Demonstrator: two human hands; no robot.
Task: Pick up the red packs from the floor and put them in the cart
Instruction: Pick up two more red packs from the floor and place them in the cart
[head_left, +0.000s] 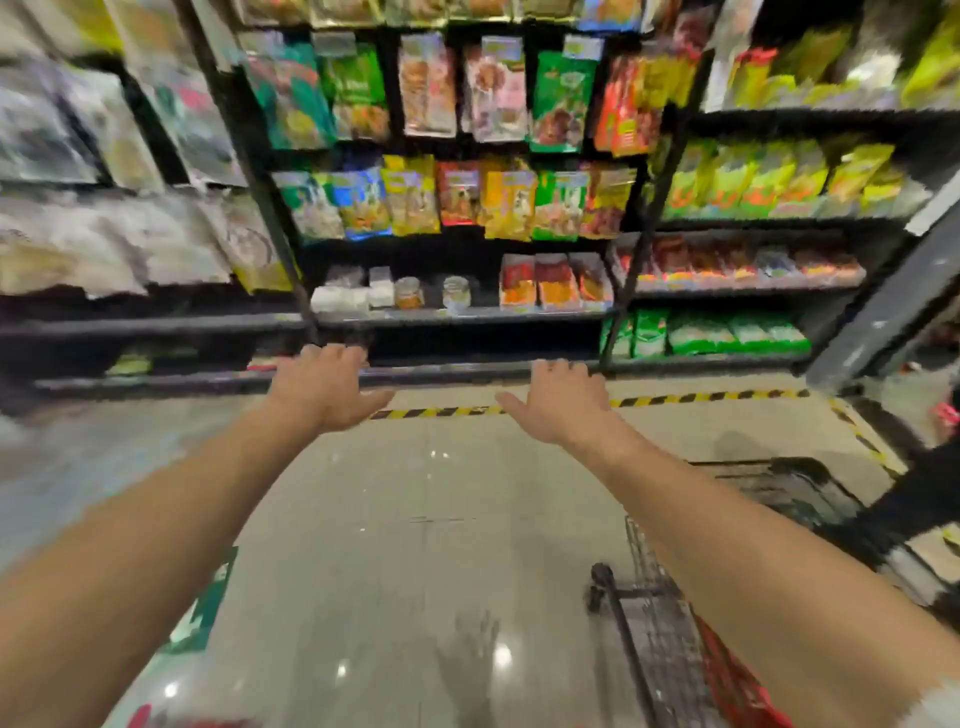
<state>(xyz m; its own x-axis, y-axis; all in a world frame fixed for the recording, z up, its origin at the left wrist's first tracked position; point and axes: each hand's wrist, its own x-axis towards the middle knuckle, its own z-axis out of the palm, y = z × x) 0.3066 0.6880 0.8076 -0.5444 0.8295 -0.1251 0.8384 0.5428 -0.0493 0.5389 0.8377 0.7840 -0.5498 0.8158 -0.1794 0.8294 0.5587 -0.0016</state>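
Observation:
Both my arms stretch forward over the shop floor. My left hand (324, 387) and my right hand (563, 402) are held flat, palms down, fingers relaxed, and hold nothing. The wire cart (660, 623) stands at the lower right, partly under my right arm, with red packs (737, 675) lying inside it. A red shape (171, 719) shows on the floor at the bottom left edge, too blurred to tell what it is. The frame is blurred by motion.
Black shelves (467, 317) full of coloured snack bags and jars stand straight ahead. A yellow-and-black tape line (441, 413) runs along the floor before them. A green mat or sign (208, 608) lies on the floor at left. A dark rack (893, 306) rises at right.

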